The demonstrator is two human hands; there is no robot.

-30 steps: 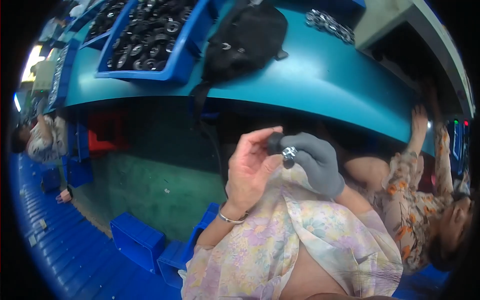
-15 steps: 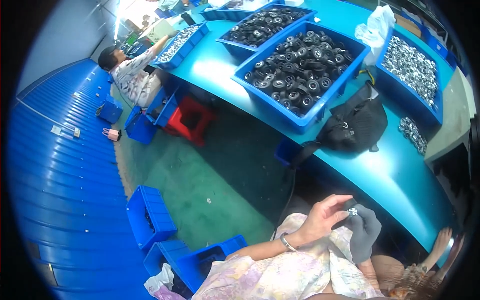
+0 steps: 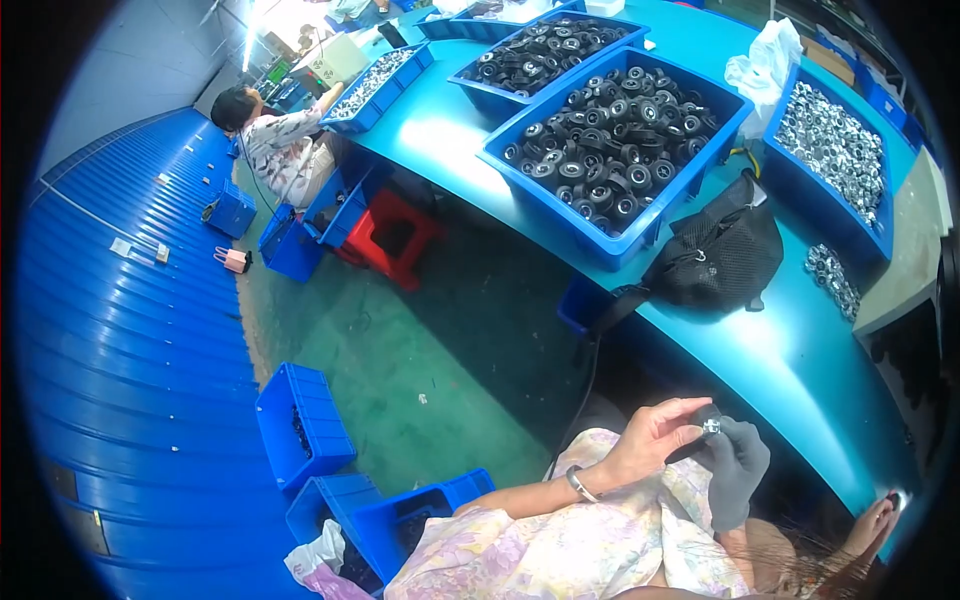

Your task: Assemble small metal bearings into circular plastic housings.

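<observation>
Head view: pinching a small shiny silver metal piece [image 3: 711, 427] and a small dark piece [image 3: 706, 412], perhaps a round black wheel, between a bare left hand [image 3: 650, 440] and a grey-gloved right hand [image 3: 737, 465]. Holding the 2 pieces above a pastel floral garment [image 3: 560, 535], near a glossy teal table [image 3: 785, 385]. Facing a black mesh bag [image 3: 720, 262] just beside a deep blue plastic bin [image 3: 570, 222] full of black wheels [image 3: 620, 135].

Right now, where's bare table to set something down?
The teal table is bare between the black bag, loose metal parts and front edge; also between the left parts bin and nearer wheel bin. Crowded behind the bag: that bin, right parts bin, white plastic bag.
</observation>
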